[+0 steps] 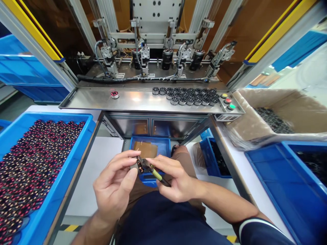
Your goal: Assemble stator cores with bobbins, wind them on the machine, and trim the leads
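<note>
Between its fingertips, my left hand (116,180) grips a small round motor stator (139,164) with copper windings, tilted on its side above my lap. Closed around a pair of wire cutters (156,174) with black and yellow-green handles, my right hand (176,177) brings the tool's jaws up against the stator. My fingers hide part of both things. On the left of the steel ledge (135,102) sits one stator with red windings (114,94). Several black stator cores (190,95) stand in rows on the right of that ledge.
A blue bin (88,119) at my left holds many wound stators. Clamps and spindles of a machine (167,59) rise behind the ledge, with push buttons (228,101) at its right end. A cardboard box (301,109) and a blue bin (270,170) stand at right. Below is another blue bin (163,141).
</note>
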Demonstrator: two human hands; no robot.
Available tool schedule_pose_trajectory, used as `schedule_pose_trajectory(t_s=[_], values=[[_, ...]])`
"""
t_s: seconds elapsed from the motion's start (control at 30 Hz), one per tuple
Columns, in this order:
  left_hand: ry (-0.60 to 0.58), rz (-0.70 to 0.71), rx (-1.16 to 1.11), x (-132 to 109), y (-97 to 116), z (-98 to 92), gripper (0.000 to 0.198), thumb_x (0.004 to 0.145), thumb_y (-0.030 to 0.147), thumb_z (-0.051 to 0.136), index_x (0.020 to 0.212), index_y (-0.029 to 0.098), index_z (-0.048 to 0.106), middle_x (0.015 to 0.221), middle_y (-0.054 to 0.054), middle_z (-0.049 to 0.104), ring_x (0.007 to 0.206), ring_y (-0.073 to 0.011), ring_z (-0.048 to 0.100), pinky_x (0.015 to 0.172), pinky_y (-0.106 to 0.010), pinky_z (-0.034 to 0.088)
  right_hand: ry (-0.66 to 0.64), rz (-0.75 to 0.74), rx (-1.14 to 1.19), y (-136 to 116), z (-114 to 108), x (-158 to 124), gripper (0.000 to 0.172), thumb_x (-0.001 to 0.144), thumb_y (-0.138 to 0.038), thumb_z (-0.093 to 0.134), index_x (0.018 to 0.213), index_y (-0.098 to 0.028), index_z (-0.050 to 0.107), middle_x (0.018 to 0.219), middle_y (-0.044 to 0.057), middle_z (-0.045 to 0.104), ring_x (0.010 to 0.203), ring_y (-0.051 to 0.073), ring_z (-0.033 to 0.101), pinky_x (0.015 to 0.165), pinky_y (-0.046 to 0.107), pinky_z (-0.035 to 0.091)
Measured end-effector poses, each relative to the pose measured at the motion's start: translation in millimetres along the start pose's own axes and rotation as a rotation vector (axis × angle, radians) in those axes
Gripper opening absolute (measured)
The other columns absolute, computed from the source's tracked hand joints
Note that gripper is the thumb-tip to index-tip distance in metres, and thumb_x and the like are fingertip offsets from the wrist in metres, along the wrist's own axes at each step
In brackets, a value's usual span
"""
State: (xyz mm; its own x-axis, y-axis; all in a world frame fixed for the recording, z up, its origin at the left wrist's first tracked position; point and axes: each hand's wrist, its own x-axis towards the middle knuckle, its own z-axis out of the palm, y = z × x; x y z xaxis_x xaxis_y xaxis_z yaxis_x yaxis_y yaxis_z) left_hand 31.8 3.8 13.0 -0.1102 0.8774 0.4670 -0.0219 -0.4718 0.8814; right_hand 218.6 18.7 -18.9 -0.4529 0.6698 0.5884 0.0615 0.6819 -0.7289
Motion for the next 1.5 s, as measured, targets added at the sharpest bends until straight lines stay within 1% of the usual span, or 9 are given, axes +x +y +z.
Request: schedule_pose_trajectory(t_s=[0.13, 0.23, 0.33, 0.43, 0.63, 0.9, 1.0, 1.17, 1.5], values=[[-0.022, -0.014, -0.001, -0.4, -3.3, -2.2, 0.026, 0.085, 0.006, 0.064, 0.103, 0.022, 0.074, 0.111, -0.008, 0.072, 0.11, -0.0234, 0.068, 0.088, -0.036, 0.061, 0.031, 0.038, -0.027, 1.4, -0.3, -4.3, 0.075, 0.073, -0.004, 0.054, 0.146, -0.018, 0.046, 0.086, 0.005, 0.066, 0.067, 0.014, 0.054, 0.061, 0.027, 0.049], [-0.051, 0.093, 0.059, 2.9, -5.1, -5.1, 0.031, 0.081, 0.002, 0.066, 0.104, 0.022, 0.073, 0.122, -0.01, 0.067, 0.116, -0.0265, 0.065, 0.09, -0.04, 0.061, 0.06, 0.138, -0.029, 1.7, -3.6, -7.3, 0.067, 0.076, -0.005, 0.056, 0.142, -0.018, 0.051, 0.083, 0.004, 0.066, 0.069, 0.015, 0.057, 0.064, 0.028, 0.05], [-0.042, 0.257, 0.152, 8.3, -5.8, -7.8, 0.054, 0.071, -0.003, 0.073, 0.118, 0.024, 0.068, 0.131, -0.011, 0.06, 0.113, -0.027, 0.067, 0.091, -0.043, 0.062, 0.056, 0.227, -0.042, 0.7, -9.5, -10.7, 0.065, 0.076, -0.005, 0.057, 0.14, -0.018, 0.053, 0.084, 0.005, 0.066, 0.073, 0.016, 0.06, 0.067, 0.029, 0.052], [-0.032, 0.282, 0.194, 12.5, -7.7, -10.7, 0.079, 0.064, -0.004, 0.079, 0.134, 0.028, 0.057, 0.134, -0.01, 0.057, 0.103, -0.0242, 0.071, 0.088, -0.042, 0.064, 0.038, 0.298, -0.026, -3.3, -16.1, -14.8, 0.066, 0.074, -0.003, 0.056, 0.138, -0.018, 0.055, 0.086, 0.004, 0.066, 0.075, 0.016, 0.06, 0.07, 0.03, 0.052], [-0.086, 0.476, 0.459, 13.9, -15.3, -18.5, 0.066, 0.063, -0.002, 0.081, 0.122, 0.026, 0.068, 0.129, -0.01, 0.063, 0.102, -0.0261, 0.072, 0.089, -0.042, 0.064, -0.026, 0.355, 0.049, -21.2, -26.5, -20.2, 0.068, 0.073, -0.001, 0.056, 0.138, -0.018, 0.055, 0.086, 0.003, 0.065, 0.075, 0.015, 0.059, 0.071, 0.028, 0.051], [-0.146, 0.584, 0.659, 12.6, -14.7, -22.0, 0.07, 0.064, 0.001, 0.083, 0.127, 0.025, 0.065, 0.121, -0.01, 0.072, 0.1, -0.0259, 0.073, 0.087, -0.039, 0.064, -0.173, 0.468, 0.476, -35.6, -31.4, -18.4, 0.083, 0.069, 0.002, 0.052, 0.148, -0.024, 0.046, 0.099, 0.005, 0.065, 0.087, 0.014, 0.062, 0.082, 0.032, 0.055], [-0.101, 0.504, 0.581, 6.0, -15.1, -22.0, 0.074, 0.062, -0.002, 0.083, 0.129, 0.024, 0.064, 0.119, -0.009, 0.074, 0.1, -0.0268, 0.073, 0.091, -0.042, 0.062, -0.181, 0.508, 0.531, -37.0, -30.4, -17.3, 0.083, 0.069, 0.002, 0.053, 0.148, -0.024, 0.045, 0.101, 0.006, 0.064, 0.09, 0.015, 0.063, 0.085, 0.034, 0.055], [0.029, 0.158, 0.408, -5.7, -16.3, -21.1, 0.049, 0.064, 0.008, 0.087, 0.109, 0.022, 0.073, 0.108, -0.008, 0.077, 0.098, -0.0274, 0.074, 0.092, -0.046, 0.062, -0.178, 0.473, 0.532, -38.1, -28.6, -14.6, 0.084, 0.07, 0.004, 0.053, 0.147, -0.026, 0.046, 0.097, 0.004, 0.063, 0.087, 0.014, 0.061, 0.085, 0.035, 0.054], [-0.091, 0.212, 0.474, -2.6, -15.2, -25.5, 0.058, 0.069, 0.004, 0.082, 0.122, 0.022, 0.068, 0.115, -0.009, 0.075, 0.101, -0.025, 0.073, 0.092, -0.041, 0.062, -0.156, 0.471, 0.565, -33.7, -24.2, -13.4, 0.085, 0.069, 0.006, 0.054, 0.147, -0.027, 0.046, 0.095, 0.003, 0.061, 0.082, 0.012, 0.059, 0.077, 0.031, 0.054]])
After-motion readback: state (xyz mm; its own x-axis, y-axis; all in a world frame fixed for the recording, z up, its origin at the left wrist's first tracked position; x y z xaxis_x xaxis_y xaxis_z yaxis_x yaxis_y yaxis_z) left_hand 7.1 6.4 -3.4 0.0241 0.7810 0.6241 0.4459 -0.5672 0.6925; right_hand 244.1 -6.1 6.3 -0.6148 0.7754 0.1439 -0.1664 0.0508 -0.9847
